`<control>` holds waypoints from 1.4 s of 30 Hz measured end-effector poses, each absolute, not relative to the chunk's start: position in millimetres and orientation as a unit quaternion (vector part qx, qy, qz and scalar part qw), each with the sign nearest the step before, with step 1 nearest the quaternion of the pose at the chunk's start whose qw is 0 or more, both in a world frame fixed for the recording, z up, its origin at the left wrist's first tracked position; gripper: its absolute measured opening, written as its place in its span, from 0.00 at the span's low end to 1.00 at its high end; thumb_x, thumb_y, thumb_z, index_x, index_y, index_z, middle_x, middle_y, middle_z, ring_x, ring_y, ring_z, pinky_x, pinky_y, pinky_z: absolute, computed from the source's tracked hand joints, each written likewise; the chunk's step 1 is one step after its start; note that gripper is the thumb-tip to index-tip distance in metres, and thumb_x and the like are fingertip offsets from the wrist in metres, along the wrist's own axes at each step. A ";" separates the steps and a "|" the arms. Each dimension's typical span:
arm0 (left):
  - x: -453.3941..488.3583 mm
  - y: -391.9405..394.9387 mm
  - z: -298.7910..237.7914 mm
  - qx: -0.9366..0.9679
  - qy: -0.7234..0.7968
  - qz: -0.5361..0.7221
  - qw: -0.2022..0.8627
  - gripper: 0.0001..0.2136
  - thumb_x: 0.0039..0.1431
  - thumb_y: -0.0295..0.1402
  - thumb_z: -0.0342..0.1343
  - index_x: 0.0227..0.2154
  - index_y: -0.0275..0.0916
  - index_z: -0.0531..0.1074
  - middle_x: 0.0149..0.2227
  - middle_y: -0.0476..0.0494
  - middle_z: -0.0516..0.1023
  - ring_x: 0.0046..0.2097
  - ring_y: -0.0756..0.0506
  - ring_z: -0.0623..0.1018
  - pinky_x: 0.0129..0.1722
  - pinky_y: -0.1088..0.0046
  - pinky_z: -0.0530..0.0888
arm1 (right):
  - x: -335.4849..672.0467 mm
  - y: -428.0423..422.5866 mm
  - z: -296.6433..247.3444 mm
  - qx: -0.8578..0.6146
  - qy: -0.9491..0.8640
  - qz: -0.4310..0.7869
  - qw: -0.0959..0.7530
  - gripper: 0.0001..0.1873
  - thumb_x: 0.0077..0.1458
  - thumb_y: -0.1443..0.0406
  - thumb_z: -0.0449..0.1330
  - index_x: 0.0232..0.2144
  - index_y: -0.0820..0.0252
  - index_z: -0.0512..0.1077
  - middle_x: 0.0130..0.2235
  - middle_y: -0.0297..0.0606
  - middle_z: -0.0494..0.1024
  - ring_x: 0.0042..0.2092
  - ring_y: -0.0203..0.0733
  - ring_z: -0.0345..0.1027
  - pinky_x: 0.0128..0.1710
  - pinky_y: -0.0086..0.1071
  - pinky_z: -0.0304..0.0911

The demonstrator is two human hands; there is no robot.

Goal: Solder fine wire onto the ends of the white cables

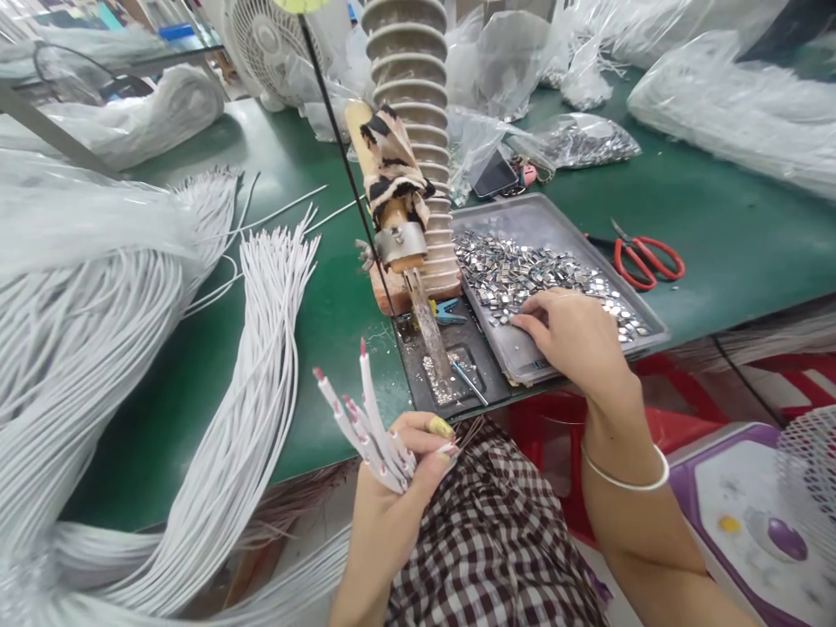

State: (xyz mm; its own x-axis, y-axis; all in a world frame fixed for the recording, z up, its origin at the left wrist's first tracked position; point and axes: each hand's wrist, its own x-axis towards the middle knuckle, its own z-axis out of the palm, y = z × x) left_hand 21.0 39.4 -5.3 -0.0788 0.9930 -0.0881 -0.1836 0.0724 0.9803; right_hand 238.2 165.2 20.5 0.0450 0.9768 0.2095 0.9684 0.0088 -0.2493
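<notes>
My left hand (398,496) is closed around a small bunch of white cables (366,427) with pinkish-red ends. One cable end sits between its thumb and a finger, which wears a yellow covering (441,427). Over the front of a grey tray (522,359), my right hand (568,335) has thumb and forefinger brought together at the edge of a heap of small shiny metal pieces (515,270). What that pinch holds, if anything, is too small to make out. A soldering iron (392,192) wrapped in patterned cloth stands clamped, tip down, between the hands.
Under the iron lies a black tray (470,335) with solder bits and a thin blue stick (470,385). Red-handled scissors (646,259) rest right of the grey tray. Long white cable bundles (261,331) cover the left. A ribbed duct (411,78) rises behind; a fan (265,43) stands farther back.
</notes>
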 end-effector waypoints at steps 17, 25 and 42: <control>15.6 47.7 9.3 0.512 0.487 0.479 0.521 0.11 0.65 0.31 0.56 0.27 0.39 0.79 0.35 0.41 0.84 0.40 0.41 0.82 0.39 0.67 0.75 | 199.2 86.4 36.0 -0.464 -0.677 0.401 0.408 0.06 0.57 0.71 0.62 0.32 0.56 0.77 0.26 0.30 0.79 0.26 0.32 0.71 0.26 0.23 0.66; 15.5 50.2 13.0 0.526 0.501 0.477 0.495 0.11 0.62 0.24 0.56 0.25 0.39 0.79 0.34 0.45 0.86 0.38 0.45 0.82 0.39 0.72 0.75 | 194.3 83.4 24.7 -0.467 -0.640 0.436 0.426 0.04 0.58 0.69 0.61 0.31 0.57 0.74 0.28 0.31 0.77 0.28 0.33 0.70 0.28 0.23 0.67; 14.1 51.9 15.2 0.542 0.539 0.452 0.460 0.08 0.59 0.29 0.59 0.25 0.38 0.77 0.33 0.43 0.85 0.37 0.42 0.82 0.39 0.69 0.75 | 190.5 80.6 25.2 -0.464 -0.639 0.458 0.409 0.04 0.58 0.66 0.62 0.34 0.58 0.78 0.30 0.35 0.80 0.30 0.36 0.73 0.30 0.26 0.69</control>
State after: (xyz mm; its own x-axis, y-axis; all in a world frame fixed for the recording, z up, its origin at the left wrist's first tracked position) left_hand 14.1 51.9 15.2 0.0106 0.9999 -0.0059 0.1700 0.0040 0.9854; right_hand 190.5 80.6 25.2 -0.2346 0.9671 0.0981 0.2174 0.1505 -0.9644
